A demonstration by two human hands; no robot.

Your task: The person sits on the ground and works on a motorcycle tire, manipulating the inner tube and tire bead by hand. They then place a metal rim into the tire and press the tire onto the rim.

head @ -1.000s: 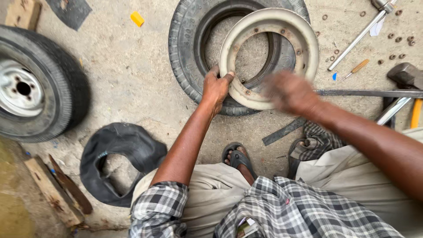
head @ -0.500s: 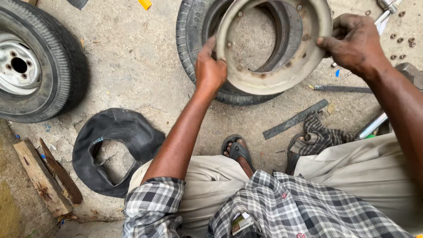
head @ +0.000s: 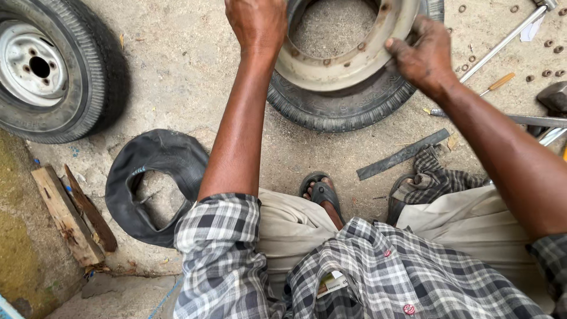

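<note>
metal rim (head: 348, 59): upper part cut off by top edge | tyre (head: 345, 109) under rim: top cut off too | left hand (head: 257, 20) on rim: fingertips out of frame | hammer head (head: 555, 97) right of rim: cropped

Both arms stretch far forward, the left hand (head: 257, 23) curled in a closed grip with its back turned up, the right hand (head: 422, 53) further right, fingers bent and clamped, forearm angling in from the near right.

Matt, chipped cream metal rim (head: 345, 59) in rough black rubber tyre (head: 342, 109), on gritty concrete floor (head: 177, 71).
</note>
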